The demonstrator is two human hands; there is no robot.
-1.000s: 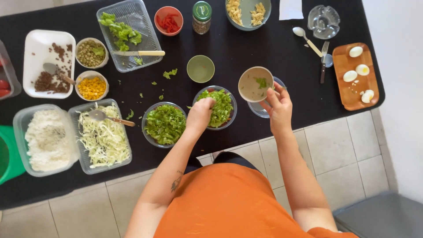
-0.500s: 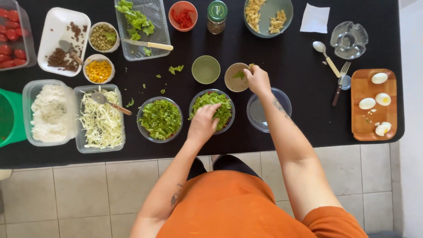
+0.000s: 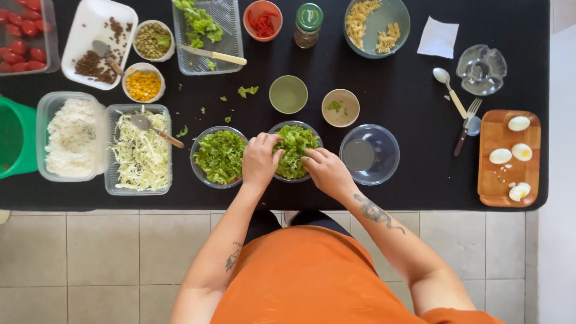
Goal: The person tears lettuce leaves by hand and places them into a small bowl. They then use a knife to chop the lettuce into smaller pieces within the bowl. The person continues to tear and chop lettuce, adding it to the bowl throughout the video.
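My left hand point(image 3: 260, 161) rests on the left rim of a glass bowl of chopped lettuce point(image 3: 295, 147), fingers curled into the greens. My right hand point(image 3: 324, 170) presses on the same bowl from the lower right, fingertips in the lettuce. A second glass bowl of chopped greens point(image 3: 219, 156) sits just left of my left hand. A small beige bowl point(image 3: 340, 107) with a few green scraps stands behind my right hand, beside an olive green cup point(image 3: 288, 94). An empty glass bowl point(image 3: 369, 153) stands to the right.
On the black table: tubs of shredded cabbage point(image 3: 141, 151) and white rice point(image 3: 71, 137), a lettuce tray with a knife point(image 3: 207, 35), corn, lentils, beans, red pepper, a jar, pasta bowl point(image 3: 376, 25), spoon, fork, and a wooden board with halved eggs point(image 3: 507, 157).
My right hand set the small beige bowl down behind the lettuce bowl and came back to the greens. Both hands are now in the same bowl.
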